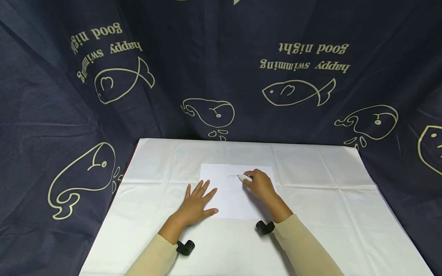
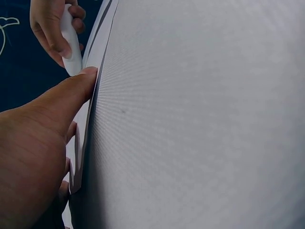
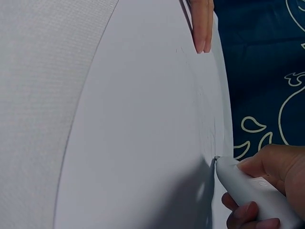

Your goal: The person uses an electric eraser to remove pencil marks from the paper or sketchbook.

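A sheet of white paper lies on the white-covered table. My left hand rests on its left edge with fingers spread, the thumb near the lower edge. With thumb and fingers, my right hand grips a chunky white pen-like tool; its exact kind cannot be told. The small dark tip of the tool is right at the paper, in its upper part. Faint thin grey lines run on the sheet just left of the tip. In the left wrist view the tool shows beyond my left thumb.
A creased white cloth covers the table around the paper. Behind and beside it hangs a dark blue curtain printed with fish, whales and lettering. Black wrist cameras sit at both sleeve cuffs.
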### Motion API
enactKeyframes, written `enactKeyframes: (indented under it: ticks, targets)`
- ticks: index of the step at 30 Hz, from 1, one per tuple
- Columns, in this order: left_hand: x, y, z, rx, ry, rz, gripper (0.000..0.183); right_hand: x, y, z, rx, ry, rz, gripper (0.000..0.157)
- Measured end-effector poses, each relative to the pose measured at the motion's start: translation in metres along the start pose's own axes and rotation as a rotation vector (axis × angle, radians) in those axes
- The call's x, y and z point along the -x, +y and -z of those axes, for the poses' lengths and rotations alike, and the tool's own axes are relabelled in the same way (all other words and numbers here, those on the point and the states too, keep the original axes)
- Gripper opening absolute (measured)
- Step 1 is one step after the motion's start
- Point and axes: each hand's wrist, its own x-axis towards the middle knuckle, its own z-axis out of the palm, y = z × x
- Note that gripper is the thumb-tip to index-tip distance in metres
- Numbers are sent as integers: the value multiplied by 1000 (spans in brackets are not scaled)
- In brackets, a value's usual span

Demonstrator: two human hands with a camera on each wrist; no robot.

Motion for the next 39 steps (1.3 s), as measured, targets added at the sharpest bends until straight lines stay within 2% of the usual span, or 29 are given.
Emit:
enactKeyframes:
  ticks: [20, 39]
  targets:
    - [-1, -1, 0, -6, -1, 4, 77, 0, 5, 5, 9, 0, -25, 31]
    - [1, 0, 1, -2, 0, 1, 76, 3, 6, 8, -1, 15, -12, 32]
